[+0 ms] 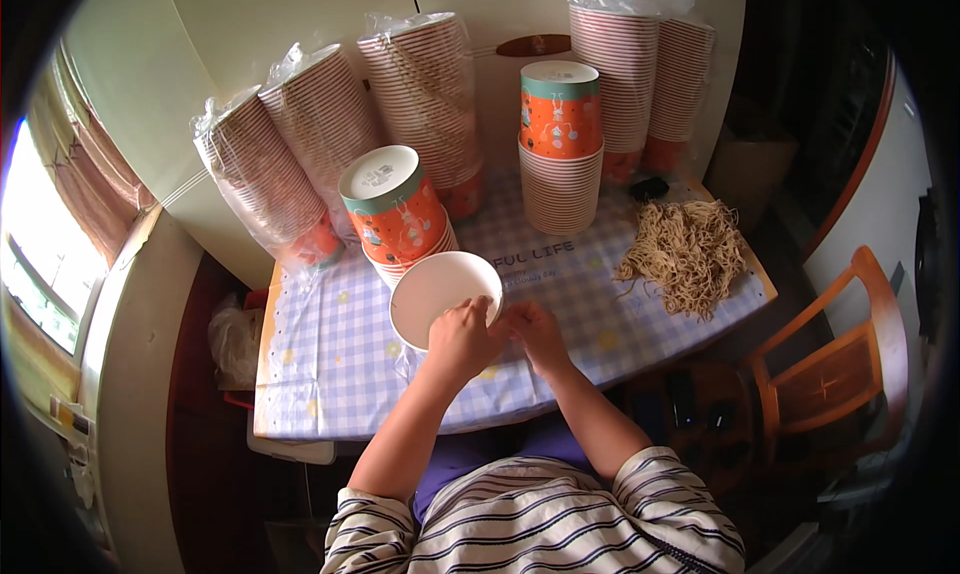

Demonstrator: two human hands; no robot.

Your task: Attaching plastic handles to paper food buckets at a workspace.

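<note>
A paper bucket (pixel 430 292) lies tilted on the table in front of me, its white inside facing me. My left hand (pixel 466 338) reaches over its mouth, fingers curled and closed at the right side of the rim. Close beside it, my right hand (pixel 536 336) is pinched just outside that rim, near my left fingertips. What the right fingers hold is too small or hidden to make out. Directly behind stands a short upside-down stack of orange paper buckets (pixel 400 219) with green bands. To the right lies a loose pile of tan cords (pixel 690 259).
Another upside-down bucket stack (pixel 560 124) stands at the back centre. Tall plastic-wrapped stacks (pixel 420 104) line the back, with more wrapped stacks (pixel 612 84) at right. A blue checked tablecloth (pixel 330 374) covers the table. A wooden chair (pixel 830 364) is at the right.
</note>
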